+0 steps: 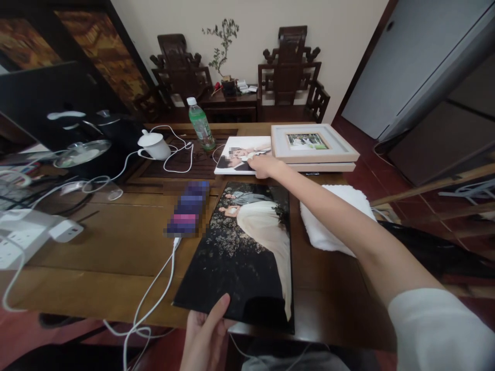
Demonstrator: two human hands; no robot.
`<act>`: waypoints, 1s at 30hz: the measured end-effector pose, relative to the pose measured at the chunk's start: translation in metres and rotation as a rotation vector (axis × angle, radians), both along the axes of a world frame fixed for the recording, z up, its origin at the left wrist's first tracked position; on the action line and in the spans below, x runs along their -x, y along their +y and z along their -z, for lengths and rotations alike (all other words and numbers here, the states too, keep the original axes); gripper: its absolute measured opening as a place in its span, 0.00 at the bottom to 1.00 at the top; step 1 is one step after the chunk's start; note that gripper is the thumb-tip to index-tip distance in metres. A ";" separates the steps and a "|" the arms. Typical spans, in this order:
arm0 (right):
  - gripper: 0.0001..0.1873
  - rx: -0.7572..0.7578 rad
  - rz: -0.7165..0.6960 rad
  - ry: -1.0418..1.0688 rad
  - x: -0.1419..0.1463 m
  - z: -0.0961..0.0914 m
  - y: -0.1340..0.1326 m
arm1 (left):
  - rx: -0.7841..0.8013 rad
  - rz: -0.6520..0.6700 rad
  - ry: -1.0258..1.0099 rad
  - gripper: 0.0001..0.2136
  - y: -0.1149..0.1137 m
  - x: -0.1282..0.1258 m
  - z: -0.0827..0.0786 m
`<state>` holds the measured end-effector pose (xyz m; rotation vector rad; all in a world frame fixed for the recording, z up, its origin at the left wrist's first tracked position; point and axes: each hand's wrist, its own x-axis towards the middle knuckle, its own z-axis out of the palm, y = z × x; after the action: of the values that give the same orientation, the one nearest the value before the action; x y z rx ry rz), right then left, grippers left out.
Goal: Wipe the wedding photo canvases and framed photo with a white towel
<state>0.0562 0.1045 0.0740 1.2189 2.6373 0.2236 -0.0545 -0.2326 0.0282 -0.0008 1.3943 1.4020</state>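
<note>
Left hand (209,327) is pinching the near end of the dark photo panel (245,252), its thumb pressing on the printed face and its fingers curling underneath; little gap is showing between them. The panel is lying image up, its near end sitting at the front edge of the wooden table (131,252); whether any of it is lifting off the surface, cannot tell. Right hand (263,166) is resting at the right end of the white-edged photo panel (240,149), fingers bending; whether they are actually gripping it or only touching it, cannot tell. That panel is lying just beyond the far end of the dark one, next to the stacked picture frames: an upper frame (315,156) is sitting on a lower frame (323,167). The phone (189,208) is lying just left of the dark panel, and the white cloth (319,234) is lying to its right, partly under the line of the right arm. Judgement: the step in hand is looking like handling two prints at once, the left steadying one while the right is attending to the other. Any shift of the dark panel is calling for keeping that pinch and clearing the phone; moving the white-edged one is calling for a surer hold.
</note>
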 end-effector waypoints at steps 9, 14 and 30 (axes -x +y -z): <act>0.27 0.098 0.020 -0.028 0.002 -0.014 0.003 | -0.030 -0.015 0.043 0.20 0.003 -0.002 -0.002; 0.24 0.008 -0.022 0.106 -0.015 -0.018 -0.023 | -0.042 -0.012 0.065 0.19 0.003 -0.001 -0.002; 0.14 -0.277 0.072 0.471 -0.166 0.036 -0.257 | -0.129 0.007 0.189 0.15 0.001 0.002 0.006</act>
<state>0.2222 -0.1522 0.0379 1.6249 3.0254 0.3340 -0.0567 -0.2312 0.0221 0.2254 1.4527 1.5147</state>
